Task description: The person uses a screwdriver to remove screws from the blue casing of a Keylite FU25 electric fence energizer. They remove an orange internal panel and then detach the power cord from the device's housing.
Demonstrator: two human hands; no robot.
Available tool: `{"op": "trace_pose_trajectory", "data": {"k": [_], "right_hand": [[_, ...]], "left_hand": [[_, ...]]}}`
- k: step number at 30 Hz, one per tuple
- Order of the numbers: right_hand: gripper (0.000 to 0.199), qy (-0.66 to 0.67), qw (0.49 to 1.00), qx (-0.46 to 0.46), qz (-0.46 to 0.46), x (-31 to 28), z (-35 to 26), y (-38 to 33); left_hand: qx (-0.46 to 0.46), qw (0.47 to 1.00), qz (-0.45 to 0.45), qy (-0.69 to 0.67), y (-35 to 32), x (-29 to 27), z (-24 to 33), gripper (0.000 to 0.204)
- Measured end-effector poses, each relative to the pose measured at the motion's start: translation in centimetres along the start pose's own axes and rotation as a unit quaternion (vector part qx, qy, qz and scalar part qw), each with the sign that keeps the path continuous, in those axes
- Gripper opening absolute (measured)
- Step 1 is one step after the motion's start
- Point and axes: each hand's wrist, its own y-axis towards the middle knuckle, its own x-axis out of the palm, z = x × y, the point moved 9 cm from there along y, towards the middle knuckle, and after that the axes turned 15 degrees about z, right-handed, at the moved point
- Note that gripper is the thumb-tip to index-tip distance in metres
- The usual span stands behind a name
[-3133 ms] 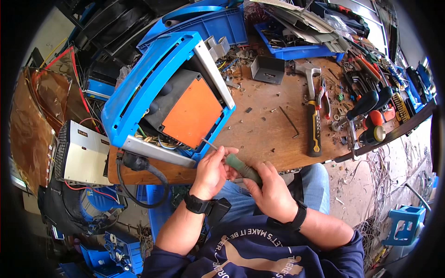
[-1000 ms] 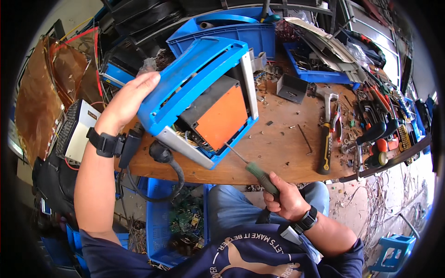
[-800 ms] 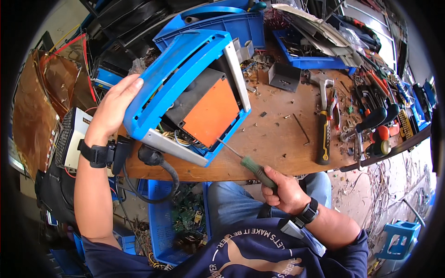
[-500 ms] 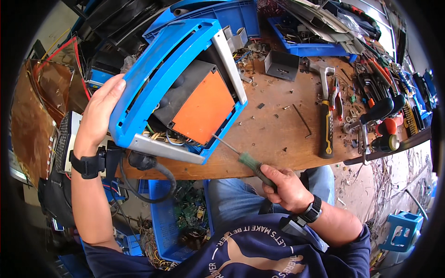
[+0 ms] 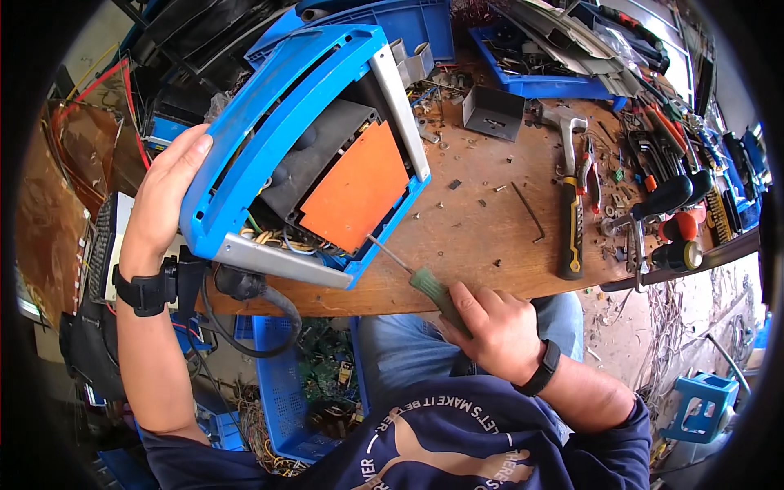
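Observation:
A device housing with a blue plastic frame and grey metal bars rests tilted on the workbench. My left hand grips the frame's left edge, thumb on the outer face, other fingers partly hidden. Inside sits a black box; an orange plate lies askew over its open side, with a dark gap along its upper right edge. My right hand is closed around the green handle of a screwdriver. Its tip meets the plate's lower corner. Yellowish wires show below the box.
A hammer, red-handled pliers and a hex key lie on the wooden bench, among loose screws. More hand tools crowd the right edge. A thick black cable hangs over the front edge, above a blue crate of circuit boards.
The orange plate has come loose from the black box along one side and now sits crooked. My right hand has turned on the screwdriver, and the housing has shifted slightly left.

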Motion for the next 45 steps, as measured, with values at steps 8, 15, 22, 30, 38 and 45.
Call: {"op": "trace_pose_trajectory", "data": {"k": [8,15,22,30,38,45], "right_hand": [[0.034,0.353,0.866,0.351,0.047,2.0,4.8,-1.1],[0.041,0.509,0.572,0.629,-0.134,5.0,4.5,-5.1],[0.026,0.449,0.709,0.534,-0.103,4.1,4.6,-3.9],[0.046,0.190,0.969,0.148,0.057,-0.4,2.1,-0.2],[0.030,0.390,0.787,0.477,-0.028,3.8,5.3,-3.3],[0.016,0.251,0.949,0.175,0.077,-0.2,2.5,-0.3]], "left_hand": [[0.006,1.000,-0.009,-0.017,0.4,0.3,0.1,0.046],[0.242,0.922,0.275,0.125,-4.5,-3.6,7.1,0.022],[0.379,0.899,0.165,0.145,-13.6,4.8,12.6,0.025],[0.255,0.912,0.100,0.305,-11.1,10.6,9.1,0.038],[0.279,0.882,0.155,0.346,-9.8,10.3,8.7,0.008],[0.229,0.907,0.151,0.321,-9.9,10.4,8.2,0.012]]}}
